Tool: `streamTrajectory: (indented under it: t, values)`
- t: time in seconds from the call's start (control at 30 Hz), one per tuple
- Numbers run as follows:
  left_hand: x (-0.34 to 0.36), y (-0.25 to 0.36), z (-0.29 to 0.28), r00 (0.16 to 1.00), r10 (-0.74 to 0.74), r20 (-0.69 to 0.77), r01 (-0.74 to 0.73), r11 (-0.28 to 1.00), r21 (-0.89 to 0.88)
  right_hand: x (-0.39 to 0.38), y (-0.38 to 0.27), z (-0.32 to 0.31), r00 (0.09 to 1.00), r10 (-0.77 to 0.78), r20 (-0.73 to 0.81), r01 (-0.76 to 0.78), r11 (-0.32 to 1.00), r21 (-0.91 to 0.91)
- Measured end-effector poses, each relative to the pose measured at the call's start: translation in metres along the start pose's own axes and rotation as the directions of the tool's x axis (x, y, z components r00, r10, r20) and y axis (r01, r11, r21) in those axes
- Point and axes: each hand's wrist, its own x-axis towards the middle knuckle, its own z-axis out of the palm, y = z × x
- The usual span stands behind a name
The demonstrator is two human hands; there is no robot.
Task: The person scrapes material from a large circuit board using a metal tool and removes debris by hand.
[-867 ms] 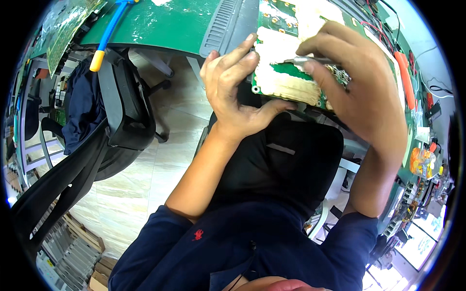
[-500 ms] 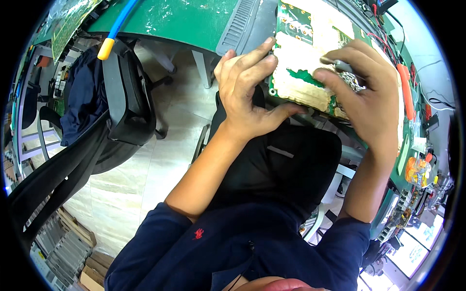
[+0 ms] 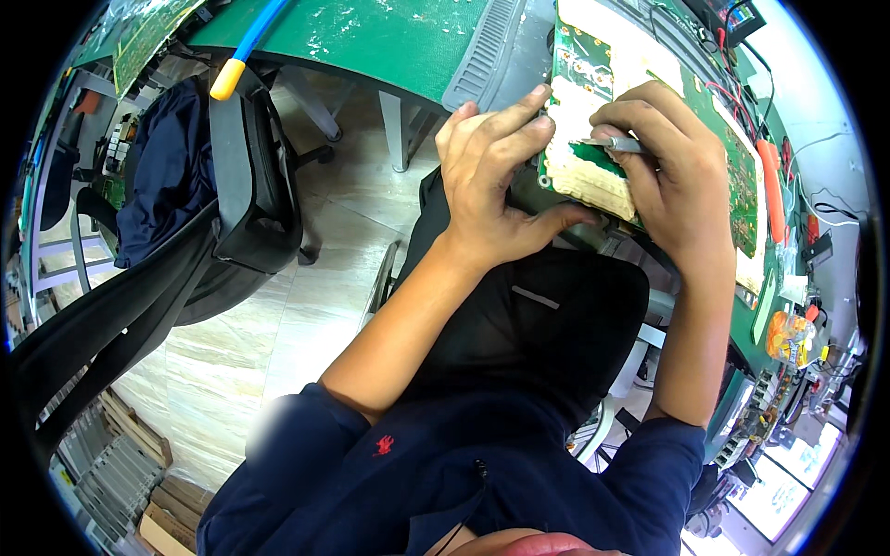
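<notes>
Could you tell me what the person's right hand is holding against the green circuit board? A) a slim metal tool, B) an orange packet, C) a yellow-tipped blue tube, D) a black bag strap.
A: the right hand pinches a slim metal tool whose tip rests on the pale patch of the green circuit board, while the left hand steadies the board's edge.

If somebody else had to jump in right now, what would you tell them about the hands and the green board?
Left hand: grips the near edge of the green rectangular circuit board, thumb underneath, holding it tilted over the lap.
Right hand: pinches a slim silver metal tool, tip against the board's pale patch.
Green workbench mat lies just beyond.
Done: board lifted and steadied.
Left: probably the tool work on the pale patch; how far along, I cannot tell.
</notes>
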Motion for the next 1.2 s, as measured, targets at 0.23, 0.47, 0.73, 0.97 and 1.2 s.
streamTrajectory:
  t: [0.23, 0.47, 0.73, 0.97, 1.2]
  values:
    - [0.0, -0.001, -0.001, 1.0, 0.008, 0.003, -0.009, 1.0, 0.021, 0.01, -0.003, 0.006, 0.997, 0.038, 0.068, -0.031, 0.994, -0.105]
    - [0.001, 0.0, -0.003, 1.0, 0.006, 0.028, -0.006, 1.0, 0.0, 0.011, -0.001, -0.003, 0.978, 0.152, -0.143, -0.148, 0.988, 0.038]
    - [-0.002, -0.006, -0.005, 0.998, 0.035, 0.055, -0.032, 0.998, -0.06, -0.134, 0.08, -0.085, 0.622, 0.487, -0.613, -0.662, 0.745, -0.08]
    - [-0.002, -0.004, 0.006, 0.995, 0.049, 0.082, -0.041, 0.995, -0.095, -0.303, 0.149, -0.151, 0.309, 0.693, -0.652, -0.951, 0.2, -0.238]
    - [-0.002, -0.008, -0.004, 0.996, 0.05, 0.072, -0.048, 0.999, -0.027, -0.276, 0.12, -0.134, 0.415, 0.745, -0.521, -0.909, 0.36, -0.209]
